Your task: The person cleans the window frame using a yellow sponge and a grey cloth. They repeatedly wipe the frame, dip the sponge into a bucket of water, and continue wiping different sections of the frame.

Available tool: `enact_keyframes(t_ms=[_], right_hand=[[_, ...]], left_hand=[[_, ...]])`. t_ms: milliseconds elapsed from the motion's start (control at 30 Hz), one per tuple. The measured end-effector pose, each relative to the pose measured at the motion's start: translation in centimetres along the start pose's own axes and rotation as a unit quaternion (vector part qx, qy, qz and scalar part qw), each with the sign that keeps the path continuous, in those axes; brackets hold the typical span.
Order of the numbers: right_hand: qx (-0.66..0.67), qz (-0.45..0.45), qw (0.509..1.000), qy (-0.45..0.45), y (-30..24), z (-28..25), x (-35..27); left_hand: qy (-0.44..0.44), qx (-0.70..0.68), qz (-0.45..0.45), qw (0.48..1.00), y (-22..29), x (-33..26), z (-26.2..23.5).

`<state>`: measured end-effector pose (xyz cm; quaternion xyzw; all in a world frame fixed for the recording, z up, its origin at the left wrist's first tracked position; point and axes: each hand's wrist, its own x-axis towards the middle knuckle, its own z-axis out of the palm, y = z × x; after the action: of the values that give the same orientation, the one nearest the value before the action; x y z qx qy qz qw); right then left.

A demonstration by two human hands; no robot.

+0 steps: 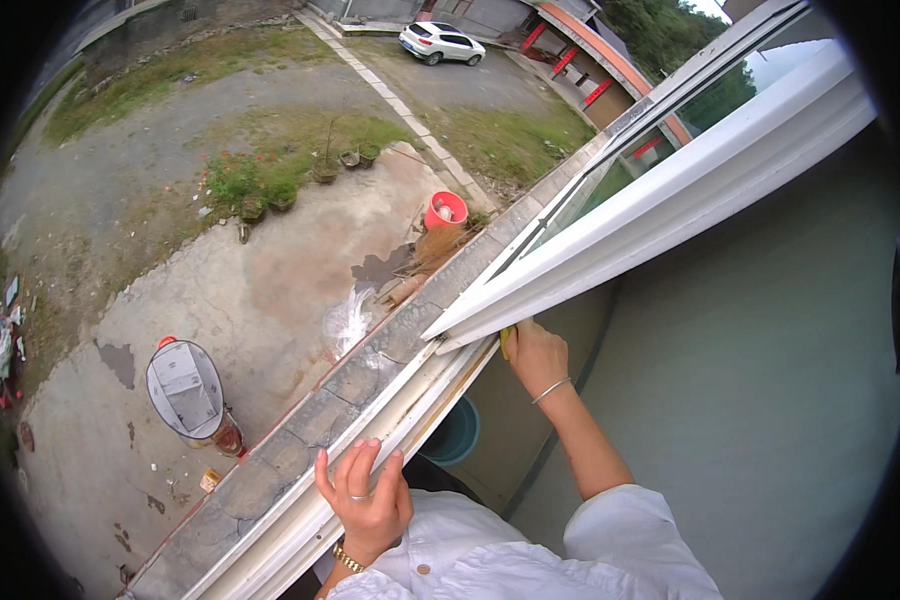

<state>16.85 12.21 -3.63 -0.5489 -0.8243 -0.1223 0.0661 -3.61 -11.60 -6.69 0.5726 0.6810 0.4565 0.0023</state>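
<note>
Yellow cloth [505, 338] sits bunched in my right hand [536, 356], fingers closed around it, pressed where the white sash frame [660, 205] meets the window track [410, 400]. My left hand [365, 495] rests lower on the sill edge, fingers spread flat, holding nothing, bracing me. Judged step: wiping the frame's lower corner, early on, most of the rail untouched. Next move likely needs a steady stroke along the rail, weight kept inside. Teal bucket [455, 435] stands below.
</note>
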Motion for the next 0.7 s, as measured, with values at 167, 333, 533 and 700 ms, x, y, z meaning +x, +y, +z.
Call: enact_keyframes(t_ms=[167,333,533,700], right_hand=[[0.0,0.013,0.999,0.029,8.6,5.0,6.1],[0.017,-0.036,0.997,-0.059,6.9,4.0,5.7],[-0.003,-0.098,0.987,-0.127,5.9,1.0,5.8],[-0.054,-0.209,0.976,0.038,10.0,4.7,7.1]], left_hand=[[-0.002,-0.023,0.006,1.0,0.0,0.0,-0.1],[0.006,-0.052,-0.013,0.999,-0.4,-0.1,-0.3],[0.015,-0.059,-0.006,0.998,-0.4,0.0,-0.3],[0.002,-0.058,-0.002,0.998,-0.4,-0.3,-0.5]])
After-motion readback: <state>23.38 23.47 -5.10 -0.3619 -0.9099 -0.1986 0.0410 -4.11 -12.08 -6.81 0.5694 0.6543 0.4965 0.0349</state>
